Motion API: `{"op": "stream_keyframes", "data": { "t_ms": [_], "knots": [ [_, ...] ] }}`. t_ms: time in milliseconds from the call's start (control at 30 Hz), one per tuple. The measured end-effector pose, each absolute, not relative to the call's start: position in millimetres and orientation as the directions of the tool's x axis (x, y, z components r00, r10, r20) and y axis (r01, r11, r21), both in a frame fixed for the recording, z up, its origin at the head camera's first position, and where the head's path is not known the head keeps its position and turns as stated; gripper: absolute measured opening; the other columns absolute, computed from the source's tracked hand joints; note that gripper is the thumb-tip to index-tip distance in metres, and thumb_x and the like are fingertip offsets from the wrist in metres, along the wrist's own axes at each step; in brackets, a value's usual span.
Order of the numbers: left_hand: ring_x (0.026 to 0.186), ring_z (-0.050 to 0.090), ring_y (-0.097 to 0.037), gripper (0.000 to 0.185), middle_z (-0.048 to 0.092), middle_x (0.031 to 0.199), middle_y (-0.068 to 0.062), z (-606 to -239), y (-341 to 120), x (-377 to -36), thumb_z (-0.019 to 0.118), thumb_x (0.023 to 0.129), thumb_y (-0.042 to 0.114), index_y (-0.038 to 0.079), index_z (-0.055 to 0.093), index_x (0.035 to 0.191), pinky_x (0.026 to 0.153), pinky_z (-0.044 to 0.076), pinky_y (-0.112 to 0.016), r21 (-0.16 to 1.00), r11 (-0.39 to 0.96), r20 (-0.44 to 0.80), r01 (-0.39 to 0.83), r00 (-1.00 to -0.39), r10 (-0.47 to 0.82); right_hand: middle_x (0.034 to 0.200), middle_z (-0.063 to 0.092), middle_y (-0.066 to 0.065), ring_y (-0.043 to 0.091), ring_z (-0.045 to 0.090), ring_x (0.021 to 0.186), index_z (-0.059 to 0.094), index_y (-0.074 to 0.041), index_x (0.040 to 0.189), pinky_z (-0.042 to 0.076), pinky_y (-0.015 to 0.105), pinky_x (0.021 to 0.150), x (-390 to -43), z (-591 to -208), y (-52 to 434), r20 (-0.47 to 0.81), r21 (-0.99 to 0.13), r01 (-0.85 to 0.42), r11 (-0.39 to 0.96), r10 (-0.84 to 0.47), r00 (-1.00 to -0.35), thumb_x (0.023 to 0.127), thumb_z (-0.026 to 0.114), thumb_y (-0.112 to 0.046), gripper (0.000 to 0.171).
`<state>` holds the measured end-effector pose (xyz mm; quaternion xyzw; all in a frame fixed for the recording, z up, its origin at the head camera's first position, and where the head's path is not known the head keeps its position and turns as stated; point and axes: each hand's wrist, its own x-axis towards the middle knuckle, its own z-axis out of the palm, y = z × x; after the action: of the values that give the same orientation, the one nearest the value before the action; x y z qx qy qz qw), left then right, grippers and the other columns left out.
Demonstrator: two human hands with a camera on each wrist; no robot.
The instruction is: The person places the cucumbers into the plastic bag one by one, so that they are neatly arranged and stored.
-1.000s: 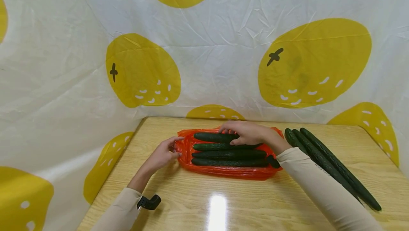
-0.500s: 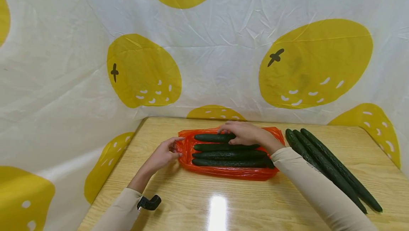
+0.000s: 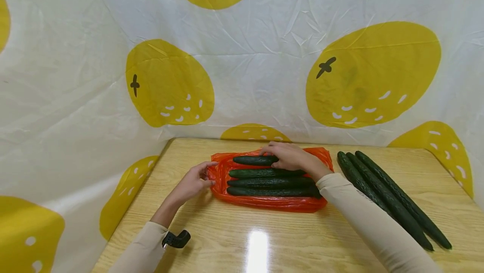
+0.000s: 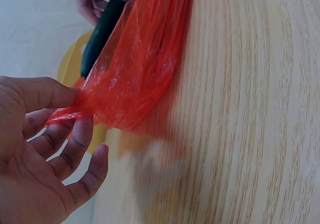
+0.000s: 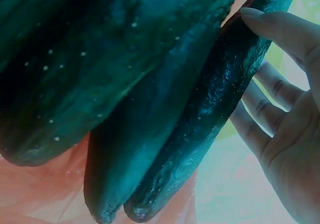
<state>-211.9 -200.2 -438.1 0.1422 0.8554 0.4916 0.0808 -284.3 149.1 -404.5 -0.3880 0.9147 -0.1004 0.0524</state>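
The far cucumber (image 3: 254, 160) is held by the right hand (image 3: 289, 156) and laid in the orange bag (image 3: 264, 202) (pinched at its left edge by the left hand (image 3: 192, 183)), so letting go gently is likely needed next.

The right hand (image 3: 289, 156) covers the right end of the far cucumber (image 3: 254, 160); the right forearm hides 3 nearer cucumbers' ends

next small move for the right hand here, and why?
Probably nudge the far cucumber snug against the three cucumbers lying on the orange bag. The right hand grips that cucumber, which lies a little apart from the row, while the left hand pinches the bag's left edge. Three more cucumbers wait on the table to the right.
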Motion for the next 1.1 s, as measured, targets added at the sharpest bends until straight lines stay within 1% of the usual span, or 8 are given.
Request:
{"op": "stream_keyframes", "data": {
  "t_ms": [100, 267, 333, 433, 533, 633, 933, 1100],
  "knots": [
    [0.087, 0.056, -0.023, 0.061, 0.060, 0.095, -0.010, -438.5, -200.4, -212.2, 0.069, 0.087, -0.004, 0.004, 0.053, 0.145, 0.072, 0.052, -0.036, 0.863, 0.478, 0.000, 0.164, -0.946, 0.324, 0.128, 0.059, 0.006, 0.025, 0.063, 0.105, 0.061, -0.021, 0.139, 0.054, 0.043, 0.081, -285.7, -408.3, 148.4, -0.012, -0.192, -0.703, 0.685, -0.718, -0.696, 0.091, 0.076, -0.019, 0.050],
    [0.086, 0.056, -0.022, 0.062, 0.060, 0.094, -0.009, -439.2, -200.8, -212.0, 0.069, 0.087, -0.005, 0.003, 0.052, 0.145, 0.072, 0.053, -0.038, 0.866, 0.473, 0.002, 0.165, -0.945, 0.327, 0.130, 0.060, 0.008, 0.027, 0.065, 0.107, 0.063, -0.022, 0.138, 0.055, 0.043, 0.082, -286.6, -413.2, 146.1, 0.000, -0.159, -0.711, 0.685, -0.720, -0.694, 0.091, 0.077, -0.020, 0.049],
    [0.086, 0.056, -0.022, 0.062, 0.060, 0.094, -0.010, -439.0, -200.8, -211.7, 0.068, 0.087, -0.005, 0.002, 0.052, 0.145, 0.072, 0.052, -0.037, 0.867, 0.469, 0.005, 0.169, -0.944, 0.329, 0.130, 0.060, 0.008, 0.027, 0.064, 0.108, 0.063, -0.022, 0.138, 0.055, 0.043, 0.082, -286.5, -413.9, 145.2, 0.001, -0.165, -0.707, 0.687, -0.717, -0.697, 0.091, 0.077, -0.020, 0.049],
    [0.086, 0.055, -0.022, 0.061, 0.059, 0.094, -0.010, -438.9, -200.6, -211.7, 0.069, 0.087, -0.005, 0.002, 0.052, 0.145, 0.071, 0.052, -0.036, 0.865, 0.470, 0.012, 0.177, -0.943, 0.333, 0.124, 0.061, 0.006, 0.025, 0.064, 0.103, 0.063, -0.021, 0.138, 0.055, 0.041, 0.079, -286.5, -414.7, 145.2, 0.002, -0.179, -0.708, 0.683, -0.719, -0.695, 0.091, 0.077, -0.019, 0.048],
    [0.085, 0.054, -0.022, 0.061, 0.058, 0.094, -0.010, -439.3, -200.2, -211.5, 0.069, 0.087, -0.005, 0.002, 0.052, 0.145, 0.070, 0.051, -0.037, 0.862, 0.475, 0.011, 0.176, -0.944, 0.330, 0.120, 0.061, 0.006, 0.023, 0.063, 0.099, 0.064, -0.019, 0.137, 0.054, 0.040, 0.077, -286.6, -415.7, 146.4, 0.013, -0.192, -0.721, 0.666, -0.733, -0.680, 0.091, 0.077, -0.017, 0.048],
    [0.086, 0.054, -0.023, 0.060, 0.057, 0.093, -0.010, -439.6, -199.6, -211.2, 0.070, 0.088, -0.005, 0.003, 0.052, 0.145, 0.070, 0.051, -0.036, 0.862, 0.478, 0.007, 0.169, -0.947, 0.322, 0.119, 0.062, 0.007, 0.022, 0.063, 0.097, 0.064, -0.017, 0.137, 0.054, 0.039, 0.078, -286.9, -416.8, 147.9, 0.023, -0.195, -0.734, 0.651, -0.745, -0.667, 0.092, 0.076, -0.016, 0.047],
    [0.085, 0.054, -0.024, 0.060, 0.058, 0.094, -0.013, -440.2, -200.5, -211.2, 0.071, 0.087, -0.004, 0.002, 0.053, 0.143, 0.069, 0.050, -0.033, 0.867, 0.464, 0.024, 0.183, -0.945, 0.327, 0.121, 0.062, 0.008, 0.025, 0.063, 0.104, 0.063, -0.014, 0.137, 0.054, 0.042, 0.083, -286.2, -420.0, 150.8, -0.001, -0.214, -0.725, 0.655, -0.742, -0.670, 0.095, 0.072, -0.016, 0.043],
    [0.086, 0.053, -0.026, 0.060, 0.057, 0.095, -0.016, -441.2, -200.2, -211.8, 0.070, 0.087, -0.006, -0.001, 0.052, 0.144, 0.067, 0.048, -0.031, 0.870, 0.458, 0.023, 0.181, -0.944, 0.329, 0.121, 0.061, 0.008, 0.026, 0.064, 0.106, 0.064, -0.012, 0.135, 0.055, 0.042, 0.085, -287.3, -421.9, 153.8, -0.006, -0.237, -0.715, 0.658, -0.737, -0.676, 0.097, 0.069, -0.011, 0.039]
  ]
}}
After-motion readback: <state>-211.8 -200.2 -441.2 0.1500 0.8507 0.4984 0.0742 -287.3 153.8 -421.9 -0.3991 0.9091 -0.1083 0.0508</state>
